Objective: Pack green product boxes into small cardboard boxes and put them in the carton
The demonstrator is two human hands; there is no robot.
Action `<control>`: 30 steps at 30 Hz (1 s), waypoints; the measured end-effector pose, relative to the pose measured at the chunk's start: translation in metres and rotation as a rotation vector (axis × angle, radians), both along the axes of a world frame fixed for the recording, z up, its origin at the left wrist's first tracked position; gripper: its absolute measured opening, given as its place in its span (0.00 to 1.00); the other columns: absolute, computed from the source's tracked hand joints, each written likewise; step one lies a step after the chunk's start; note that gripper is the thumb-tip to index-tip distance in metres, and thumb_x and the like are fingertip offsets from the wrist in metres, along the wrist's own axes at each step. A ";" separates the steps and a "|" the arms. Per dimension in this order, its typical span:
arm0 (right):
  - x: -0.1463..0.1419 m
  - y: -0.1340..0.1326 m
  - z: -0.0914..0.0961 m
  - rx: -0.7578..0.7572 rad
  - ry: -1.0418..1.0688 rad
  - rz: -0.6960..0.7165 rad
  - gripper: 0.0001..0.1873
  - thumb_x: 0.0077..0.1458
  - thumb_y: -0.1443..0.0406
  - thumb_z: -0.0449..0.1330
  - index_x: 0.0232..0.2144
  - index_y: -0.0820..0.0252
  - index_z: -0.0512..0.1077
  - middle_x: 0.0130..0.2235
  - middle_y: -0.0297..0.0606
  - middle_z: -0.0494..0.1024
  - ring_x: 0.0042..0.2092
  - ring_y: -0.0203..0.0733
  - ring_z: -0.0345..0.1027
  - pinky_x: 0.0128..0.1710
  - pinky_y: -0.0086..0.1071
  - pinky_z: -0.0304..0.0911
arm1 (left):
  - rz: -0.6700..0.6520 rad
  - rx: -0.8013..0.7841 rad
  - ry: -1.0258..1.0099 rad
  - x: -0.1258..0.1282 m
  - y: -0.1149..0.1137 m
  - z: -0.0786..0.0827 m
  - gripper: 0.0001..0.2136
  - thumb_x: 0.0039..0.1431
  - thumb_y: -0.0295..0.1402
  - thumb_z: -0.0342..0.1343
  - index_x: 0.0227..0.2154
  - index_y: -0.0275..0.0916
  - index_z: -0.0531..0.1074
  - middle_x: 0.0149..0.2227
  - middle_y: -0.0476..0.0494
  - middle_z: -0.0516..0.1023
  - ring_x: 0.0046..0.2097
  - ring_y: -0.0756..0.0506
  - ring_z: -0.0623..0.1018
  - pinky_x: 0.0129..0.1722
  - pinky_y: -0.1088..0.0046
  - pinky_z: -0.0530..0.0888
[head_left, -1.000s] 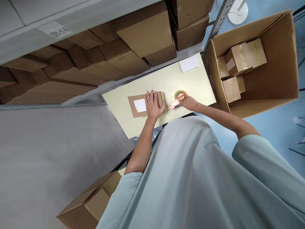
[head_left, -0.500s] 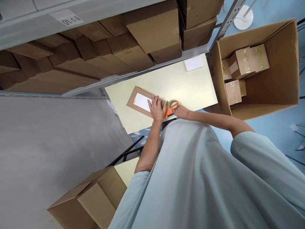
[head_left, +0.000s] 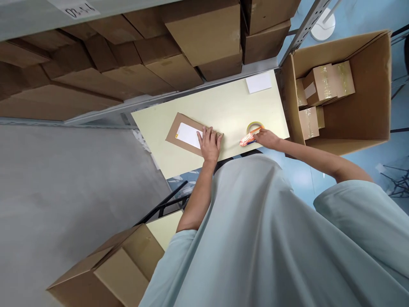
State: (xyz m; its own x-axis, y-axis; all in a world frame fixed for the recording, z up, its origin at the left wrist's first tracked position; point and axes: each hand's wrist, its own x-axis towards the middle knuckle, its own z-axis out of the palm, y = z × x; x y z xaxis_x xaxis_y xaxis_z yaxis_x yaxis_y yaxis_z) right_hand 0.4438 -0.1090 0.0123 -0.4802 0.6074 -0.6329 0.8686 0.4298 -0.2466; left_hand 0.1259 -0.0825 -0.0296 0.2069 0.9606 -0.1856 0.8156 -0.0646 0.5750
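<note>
A flat brown cardboard box (head_left: 179, 130) with a white label (head_left: 188, 135) lies on the pale yellow table (head_left: 230, 111). My left hand (head_left: 210, 143) presses flat on the box's right end, fingers spread. My right hand (head_left: 266, 138) grips an orange tape dispenser (head_left: 251, 136) with a roll of clear tape, held on the table to the right of the box, a short gap away from it.
A white sheet (head_left: 258, 82) lies at the table's far right corner. A large open carton (head_left: 345, 89) to the right holds several small taped boxes. Shelves behind the table are stacked with brown cartons (head_left: 198, 38). Another carton (head_left: 108, 273) sits at lower left.
My right hand has drawn the tape dispenser rightward, away from the box's end. My left hand stays pressed on the box.
</note>
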 end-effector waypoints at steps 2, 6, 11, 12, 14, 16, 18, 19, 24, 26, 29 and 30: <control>0.024 0.008 0.004 0.023 -0.043 -0.017 0.23 0.73 0.75 0.51 0.64 0.80 0.72 0.55 0.67 0.86 0.57 0.60 0.82 0.65 0.47 0.62 | 0.003 0.014 -0.002 0.001 0.000 -0.001 0.17 0.80 0.43 0.51 0.60 0.41 0.77 0.76 0.30 0.72 0.85 0.38 0.54 0.85 0.44 0.38; 0.010 0.037 0.013 0.083 -0.120 -0.098 0.22 0.75 0.72 0.51 0.63 0.82 0.71 0.54 0.70 0.86 0.57 0.63 0.82 0.64 0.48 0.63 | 0.005 0.069 0.010 0.003 -0.001 -0.001 0.16 0.80 0.42 0.52 0.57 0.39 0.78 0.74 0.28 0.74 0.84 0.34 0.57 0.85 0.39 0.42; -0.057 0.081 0.027 0.195 -0.105 -0.159 0.24 0.74 0.67 0.55 0.62 0.86 0.71 0.54 0.73 0.85 0.57 0.65 0.83 0.66 0.48 0.63 | -0.031 0.143 0.016 0.005 0.002 0.000 0.15 0.74 0.42 0.59 0.54 0.37 0.80 0.70 0.22 0.78 0.80 0.27 0.66 0.84 0.37 0.47; -0.067 0.087 0.029 0.214 -0.095 -0.181 0.25 0.75 0.65 0.55 0.62 0.86 0.71 0.55 0.74 0.85 0.58 0.65 0.83 0.66 0.48 0.64 | -0.035 0.157 0.016 0.005 0.003 0.000 0.15 0.73 0.42 0.60 0.54 0.37 0.80 0.70 0.22 0.78 0.80 0.26 0.66 0.84 0.36 0.48; -0.082 0.093 0.032 0.236 -0.075 -0.224 0.28 0.76 0.61 0.55 0.63 0.86 0.72 0.55 0.75 0.84 0.58 0.66 0.83 0.66 0.49 0.64 | -0.033 0.179 0.018 0.004 0.004 -0.001 0.15 0.72 0.41 0.61 0.55 0.38 0.80 0.69 0.22 0.78 0.80 0.25 0.67 0.84 0.35 0.49; -0.093 0.095 0.034 0.252 -0.064 -0.229 0.28 0.77 0.61 0.54 0.63 0.86 0.73 0.55 0.75 0.84 0.58 0.65 0.83 0.66 0.49 0.64 | -0.031 0.187 0.017 0.004 0.005 -0.002 0.15 0.72 0.40 0.61 0.55 0.39 0.80 0.69 0.23 0.78 0.80 0.26 0.67 0.84 0.34 0.50; -0.102 0.093 0.034 0.272 -0.065 -0.215 0.26 0.76 0.64 0.53 0.61 0.86 0.74 0.54 0.75 0.85 0.57 0.64 0.84 0.67 0.49 0.64 | -0.031 0.187 0.014 0.004 0.005 -0.003 0.15 0.72 0.40 0.60 0.55 0.39 0.80 0.69 0.23 0.79 0.79 0.26 0.67 0.84 0.34 0.52; -0.106 0.091 0.034 0.280 -0.065 -0.211 0.25 0.76 0.65 0.53 0.60 0.85 0.75 0.54 0.75 0.85 0.56 0.63 0.84 0.66 0.49 0.64 | -0.031 0.188 0.012 0.005 0.005 -0.004 0.15 0.72 0.40 0.60 0.55 0.39 0.80 0.69 0.23 0.79 0.80 0.25 0.67 0.84 0.34 0.52; -0.124 0.084 0.031 0.306 -0.068 -0.213 0.22 0.74 0.70 0.52 0.57 0.84 0.79 0.51 0.74 0.86 0.54 0.61 0.85 0.62 0.48 0.69 | -0.003 0.211 0.012 0.007 0.005 -0.004 0.17 0.71 0.41 0.61 0.55 0.37 0.80 0.68 0.20 0.79 0.79 0.23 0.68 0.83 0.32 0.54; -0.130 0.084 0.031 0.313 -0.068 -0.219 0.22 0.73 0.69 0.53 0.56 0.81 0.80 0.50 0.72 0.86 0.53 0.60 0.86 0.61 0.47 0.70 | 0.013 0.221 0.011 0.008 0.005 -0.004 0.16 0.71 0.41 0.61 0.55 0.39 0.80 0.68 0.22 0.79 0.79 0.24 0.68 0.83 0.31 0.54; -0.132 0.093 0.033 0.330 -0.075 -0.237 0.20 0.73 0.70 0.54 0.55 0.76 0.82 0.49 0.68 0.88 0.51 0.59 0.87 0.59 0.46 0.72 | 0.033 0.227 0.019 0.009 0.004 -0.002 0.15 0.72 0.41 0.59 0.54 0.41 0.81 0.68 0.23 0.79 0.79 0.23 0.68 0.82 0.31 0.56; -0.131 0.098 0.035 0.343 -0.081 -0.249 0.20 0.73 0.70 0.53 0.55 0.77 0.82 0.49 0.69 0.87 0.50 0.59 0.87 0.58 0.46 0.73 | 0.024 0.223 0.024 0.008 0.004 -0.001 0.15 0.72 0.41 0.59 0.54 0.41 0.81 0.68 0.23 0.80 0.78 0.23 0.69 0.82 0.30 0.57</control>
State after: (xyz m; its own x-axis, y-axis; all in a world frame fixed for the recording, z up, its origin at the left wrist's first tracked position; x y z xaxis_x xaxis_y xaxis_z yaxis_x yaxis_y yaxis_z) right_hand 0.3131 -0.0109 0.0473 -0.2494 0.8801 -0.4040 0.9668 0.2499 -0.0525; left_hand 0.1343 -0.0789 -0.0303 0.1817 0.9830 0.0277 0.8318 -0.1687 0.5289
